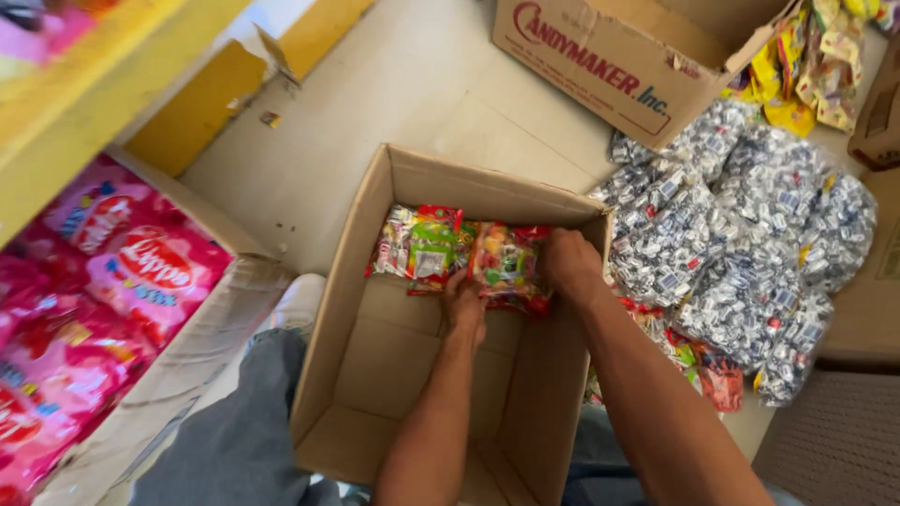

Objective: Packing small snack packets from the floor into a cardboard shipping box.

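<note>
1. Open cardboard box [375, 375] stood on the floor [394, 84].
2. Left hand [464, 305] and right hand [569, 265], grips clamped on one multicoloured candy bag [506, 267], held it against the box's far wall beside a green-and-red bag [422, 245].
3. Step in hand, judged: packing; settling it flat would come next.
4. Silver candy bags [741, 234] lay outside.

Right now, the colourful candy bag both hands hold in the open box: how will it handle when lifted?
The candy bag probably flops: thin film over loose pieces. Its glossy wrap may slip in the left hand and right hand. Unlikely to roll.
</note>
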